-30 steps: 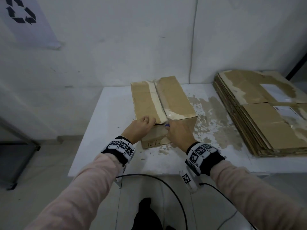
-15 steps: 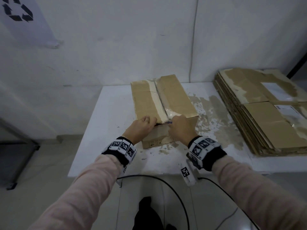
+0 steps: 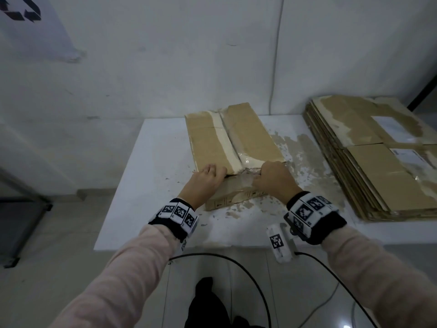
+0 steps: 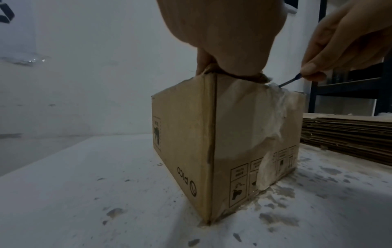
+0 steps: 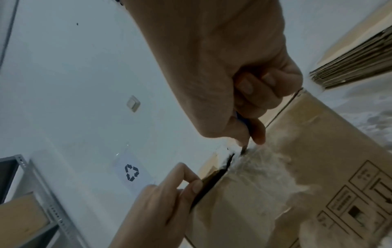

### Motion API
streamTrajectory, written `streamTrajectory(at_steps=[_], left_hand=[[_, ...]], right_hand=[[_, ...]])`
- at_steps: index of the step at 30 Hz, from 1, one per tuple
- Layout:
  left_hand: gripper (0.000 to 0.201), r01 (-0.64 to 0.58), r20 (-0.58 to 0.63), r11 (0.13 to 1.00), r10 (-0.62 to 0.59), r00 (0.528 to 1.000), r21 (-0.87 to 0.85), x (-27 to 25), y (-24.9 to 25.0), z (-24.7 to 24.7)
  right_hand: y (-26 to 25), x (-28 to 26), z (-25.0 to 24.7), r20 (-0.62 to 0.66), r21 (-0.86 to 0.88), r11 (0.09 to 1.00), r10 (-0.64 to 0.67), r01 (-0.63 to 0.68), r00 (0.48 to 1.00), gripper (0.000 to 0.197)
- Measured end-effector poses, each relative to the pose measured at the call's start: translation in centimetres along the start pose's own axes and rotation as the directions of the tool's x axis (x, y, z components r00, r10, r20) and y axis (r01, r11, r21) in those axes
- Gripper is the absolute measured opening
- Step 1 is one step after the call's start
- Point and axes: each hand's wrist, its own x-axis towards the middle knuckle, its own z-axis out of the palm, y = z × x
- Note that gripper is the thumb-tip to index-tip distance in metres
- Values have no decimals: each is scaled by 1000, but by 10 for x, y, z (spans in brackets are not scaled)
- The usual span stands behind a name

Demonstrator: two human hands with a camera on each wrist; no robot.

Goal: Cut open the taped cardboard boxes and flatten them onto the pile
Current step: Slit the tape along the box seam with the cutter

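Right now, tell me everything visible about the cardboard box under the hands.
The cardboard box is brown, long and worn, standing on the white table. Pale tape runs along its top seam and over the near end, which bears printed handling symbols. The left hand grips its near top edge; the right hand holds a blue-handled blade at the taped edge.

Brown box [image 3: 233, 138], whitish tape [image 3: 225, 140], blue-handled cutter [image 4: 293, 80], white table [image 3: 146, 185].
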Motion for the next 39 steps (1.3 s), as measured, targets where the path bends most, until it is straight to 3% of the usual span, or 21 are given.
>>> streamTrajectory(at_steps=[5, 6, 8, 9, 12, 15, 17, 19, 22, 24, 26, 30, 35, 39], left_hand=[[15, 145, 112, 983, -132, 985, -116, 4, 8, -5], [11, 236, 166, 953, -206, 964, -190, 10, 9, -16], [24, 418, 319, 879, -337, 886, -230, 32, 9, -31], [29, 477, 337, 836, -382, 860, -270, 44, 7, -33], [29, 609, 522, 676, -371, 768, -415, 81, 0, -27], [20, 752, 741, 414, -229, 632, -513, 104, -1, -19], [23, 823, 813, 211, -154, 561, -528, 113, -1, -19], [22, 847, 825, 19, -212, 523, -532, 116, -2, -17], [15, 811, 869, -327, -285, 405, -486, 112, -7, -11], [17, 779, 896, -444, -250, 367, -443, 107, -12, -8], [10, 764, 898, -472, -226, 378, -441, 104, -16, -5], [22, 711, 874, -513, -212, 438, -481, 96, -17, -1], [25, 693, 849, -510, -168, 501, -510, 99, -16, -3], [15, 686, 825, -523, -60, 562, -505, 96, -13, -4]], right_hand=[[10, 0, -5, -10, 29, 999, -24, 24, 1000, 40], [12, 0, -5, -14, 34, 999, -22, 23, 1000, 40], [15, 1, -3, -33, 39, 999, -18, 19, 999, 40], [16, 1, -2, -40, 43, 999, -13, 15, 999, 40], [18, 2, 3, -43, 46, 999, 8, -6, 999, 41], [21, 3, 8, -27, 61, 998, 35, -33, 999, 42], [22, 2, 12, -24, 75, 996, 38, -37, 999, 42], [23, 0, 14, -33, 102, 994, 42, -39, 999, 41], [24, -3, 16, -47, 128, 991, 49, -43, 998, 42], [22, -5, 17, -53, 134, 990, 45, -38, 998, 43], [18, -4, 17, -42, 124, 991, 49, -44, 998, 42], [15, 7, 18, -37, 70, 996, 64, -61, 997, 38], [14, 3, 18, -125, 143, 990, 21, -3, 992, 26], [13, -4, 22, -190, 107, 992, 87, -68, 978, 27]])
